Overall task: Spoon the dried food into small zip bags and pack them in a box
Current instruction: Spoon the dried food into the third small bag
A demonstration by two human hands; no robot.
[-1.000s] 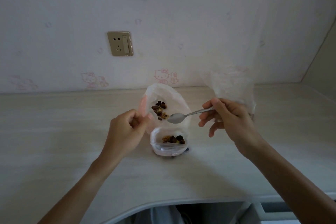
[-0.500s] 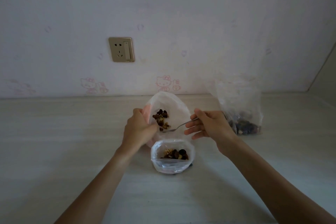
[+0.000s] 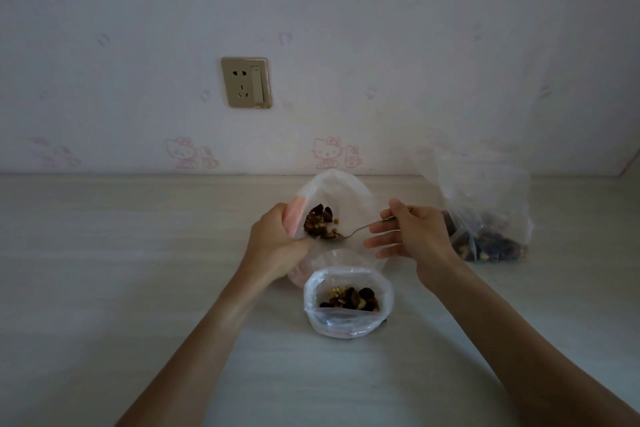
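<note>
My left hand point(image 3: 277, 241) grips the pink-striped rim of a small clear zip bag point(image 3: 349, 199), holding its mouth open and tilted toward me. Dark and tan dried food point(image 3: 320, 220) lies inside it. My right hand point(image 3: 414, 236) holds a metal spoon point(image 3: 363, 227) by the handle, its bowl inside the bag among the food. In front of it stands a second small zip bag point(image 3: 348, 321), open and upright, with dried food in its bottom. A large clear bag of dried food point(image 3: 491, 218) stands to the right, just behind my right hand.
The bags rest on a pale wooden tabletop point(image 3: 121, 270) against a white wall with pink cartoon prints. A beige wall socket point(image 3: 246, 82) is above the table. No box is in view.
The spoon has moved from just outside the small bag's mouth into it. My right hand came left, uncovering the large bag. My left hand shifted up along the bag's rim.
</note>
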